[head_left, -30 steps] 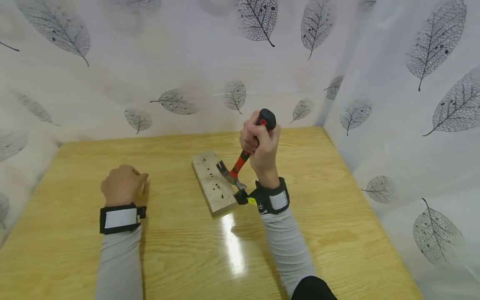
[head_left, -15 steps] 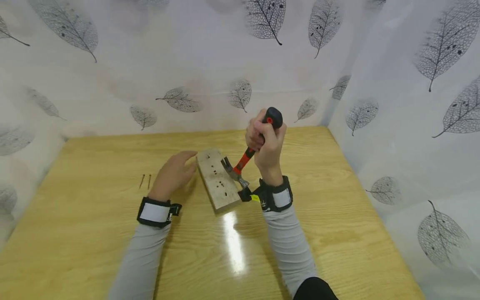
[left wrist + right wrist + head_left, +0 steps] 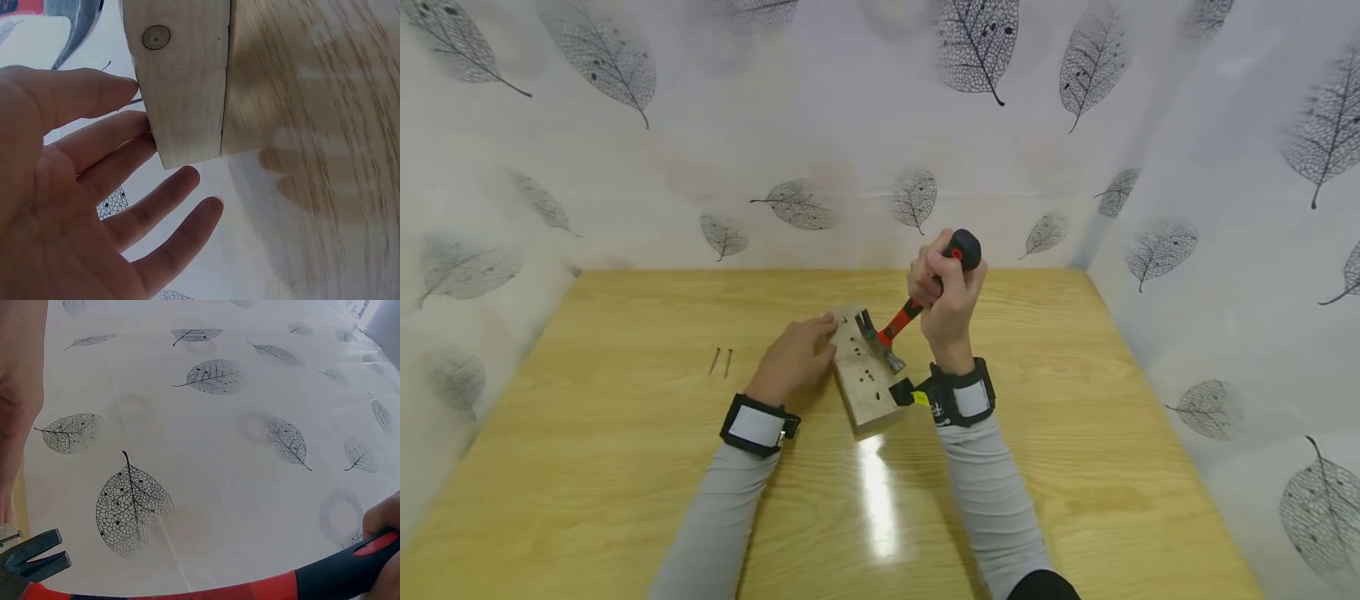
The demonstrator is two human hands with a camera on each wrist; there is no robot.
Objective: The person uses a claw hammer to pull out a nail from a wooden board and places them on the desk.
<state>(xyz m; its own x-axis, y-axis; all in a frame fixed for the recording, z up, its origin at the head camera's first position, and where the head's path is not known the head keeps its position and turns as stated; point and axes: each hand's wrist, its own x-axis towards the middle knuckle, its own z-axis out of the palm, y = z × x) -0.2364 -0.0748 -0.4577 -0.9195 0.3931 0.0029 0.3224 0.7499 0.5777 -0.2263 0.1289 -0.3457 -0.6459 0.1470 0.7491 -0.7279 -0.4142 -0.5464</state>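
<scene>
My right hand [image 3: 951,292] grips the hammer [image 3: 901,321] by its red and black handle, butt end upward. The hammer's metal head, a two-pronged claw opposite a striking face, is low over the wooden block [image 3: 870,379]; whether they touch cannot be told. Dark holes dot the block's top. At its far left corner is my left hand [image 3: 793,362]; in the left wrist view the thumb and two fingertips meet the edge of the block [image 3: 181,81], the other fingers spread free. A nail head [image 3: 10,537] shows beside the claw in the right wrist view.
Two loose nails [image 3: 721,362] lie side by side on the wooden table [image 3: 602,433], left of my left hand. A pale leaf-patterned curtain [image 3: 835,125] borders the table's back and sides.
My left hand has moved right, from beside the loose nails to the block's edge, uncovering those nails. The right hand keeps holding the hammer over the block. The head view has shifted slightly.
</scene>
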